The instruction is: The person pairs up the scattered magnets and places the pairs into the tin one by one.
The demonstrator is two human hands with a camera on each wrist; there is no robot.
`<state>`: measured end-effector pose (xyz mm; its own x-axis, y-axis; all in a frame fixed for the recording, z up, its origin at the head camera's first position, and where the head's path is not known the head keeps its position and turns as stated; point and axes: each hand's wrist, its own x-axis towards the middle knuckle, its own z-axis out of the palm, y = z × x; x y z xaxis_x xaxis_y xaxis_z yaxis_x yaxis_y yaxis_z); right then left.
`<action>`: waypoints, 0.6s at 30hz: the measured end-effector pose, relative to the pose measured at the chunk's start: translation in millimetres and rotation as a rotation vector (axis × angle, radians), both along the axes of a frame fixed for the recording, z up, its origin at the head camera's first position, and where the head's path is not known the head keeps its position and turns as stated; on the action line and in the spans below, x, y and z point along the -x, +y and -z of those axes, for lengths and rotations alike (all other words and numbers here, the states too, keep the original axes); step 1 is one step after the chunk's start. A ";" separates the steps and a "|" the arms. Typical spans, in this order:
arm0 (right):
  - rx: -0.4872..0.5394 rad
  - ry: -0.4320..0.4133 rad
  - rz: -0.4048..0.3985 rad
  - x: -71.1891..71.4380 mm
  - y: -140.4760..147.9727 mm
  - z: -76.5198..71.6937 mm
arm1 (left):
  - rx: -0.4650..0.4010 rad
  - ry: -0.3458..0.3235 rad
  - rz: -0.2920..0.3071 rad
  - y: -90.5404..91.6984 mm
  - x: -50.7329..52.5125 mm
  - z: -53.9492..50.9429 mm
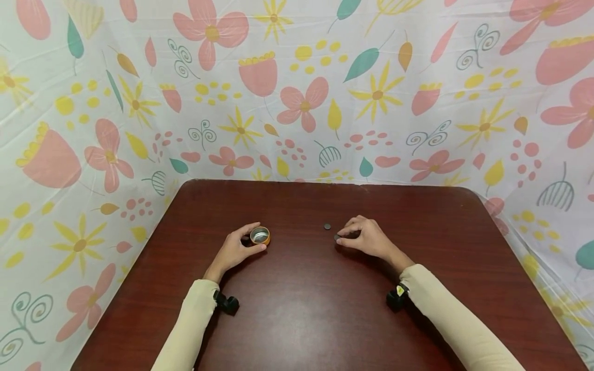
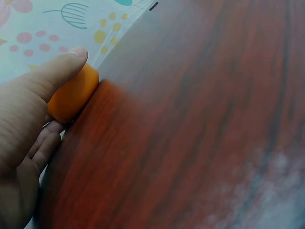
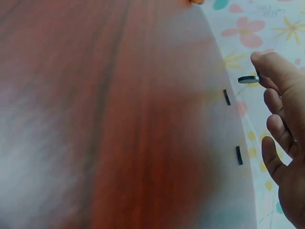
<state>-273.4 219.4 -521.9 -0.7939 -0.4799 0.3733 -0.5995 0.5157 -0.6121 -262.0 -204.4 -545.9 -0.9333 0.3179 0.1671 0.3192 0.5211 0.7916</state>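
Note:
My left hand holds a small round tin, orange outside and silvery inside, between thumb and fingers; its opening faces up. In the left wrist view the tin shows its orange side against the tabletop. My right hand pinches a small dark disc between thumb and forefinger, a little above the table. In the right wrist view the other fingers of that hand are loosely curled. Two more dark discs, a nearer one and another, lie on the table; the head view shows one disc left of my right hand.
The reddish-brown wooden table has a glossy top with rounded far corners. A flower-printed white cloth hangs behind it and at both sides. Dark wrist devices sit on the left sleeve and on the right sleeve.

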 end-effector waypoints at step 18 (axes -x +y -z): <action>0.058 -0.074 -0.170 29.6 -61.4 -27.6 | -0.007 -0.013 -0.012 1.6 1.6 0.1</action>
<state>-303.0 157.9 -494.3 -0.7297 -0.5886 0.3480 -0.6272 0.3736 -0.6834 -263.5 -202.8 -546.0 -0.9391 0.3055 0.1574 0.3028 0.5191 0.7993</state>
